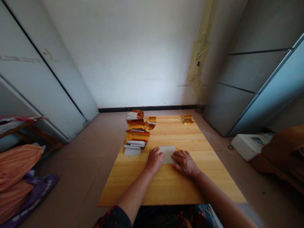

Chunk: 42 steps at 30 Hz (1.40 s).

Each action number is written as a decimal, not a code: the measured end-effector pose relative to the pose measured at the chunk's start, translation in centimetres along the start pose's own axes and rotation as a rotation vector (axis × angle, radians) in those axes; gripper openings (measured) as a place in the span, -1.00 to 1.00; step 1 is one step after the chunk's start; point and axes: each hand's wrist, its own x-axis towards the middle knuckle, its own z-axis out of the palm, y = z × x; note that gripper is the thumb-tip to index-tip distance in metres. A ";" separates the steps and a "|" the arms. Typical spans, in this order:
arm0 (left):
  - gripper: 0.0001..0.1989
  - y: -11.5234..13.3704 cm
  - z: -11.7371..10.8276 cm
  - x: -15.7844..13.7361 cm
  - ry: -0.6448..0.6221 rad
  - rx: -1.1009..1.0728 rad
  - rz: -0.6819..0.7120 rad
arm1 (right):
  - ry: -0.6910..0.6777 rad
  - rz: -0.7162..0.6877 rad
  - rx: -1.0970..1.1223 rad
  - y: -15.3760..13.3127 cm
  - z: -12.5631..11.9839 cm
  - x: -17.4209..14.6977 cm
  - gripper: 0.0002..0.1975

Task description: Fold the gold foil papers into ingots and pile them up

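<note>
Pressing flat white paper sheet (167, 153), left hand (155, 160), right hand (184, 162), no grip, smooth wooden table (171, 186)

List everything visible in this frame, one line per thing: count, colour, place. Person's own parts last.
white sheet: one, white, middle of the table, under both hands
stack of gold and white papers: one pile, left part of the table
gold folded pieces: about three, gold, far right corner of the table
wooden table: one, yellow wood, low, centre
cabinets: grey-white, both sides of the room
white box: one, floor at right
orange and purple bags: floor at left
left hand: flat on the sheet's left edge
right hand: flat on the sheet's right edge
</note>
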 end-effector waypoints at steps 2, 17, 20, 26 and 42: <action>-0.83 0.0 0.4 -0.1 0.019 -0.021 0.023 | 0.027 0.040 0.022 0.2 0.4 0.2 -0.71; -0.76 -0.4 1.1 -0.5 0.028 -0.079 0.112 | -0.229 0.354 -0.008 1.3 -0.6 7.8 -0.58; -0.76 -0.3 1.0 -0.7 0.035 -0.096 0.116 | -0.221 0.350 0.001 1.5 -0.2 8.4 -0.74; -0.77 -0.1 0.7 -0.8 0.036 -0.099 0.105 | -0.051 0.252 -0.003 1.1 0.2 8.0 -0.82; -0.66 -0.1 1.2 -1.3 0.108 -0.091 -0.003 | -0.063 -0.022 -0.100 -0.3 0.6 3.9 -0.73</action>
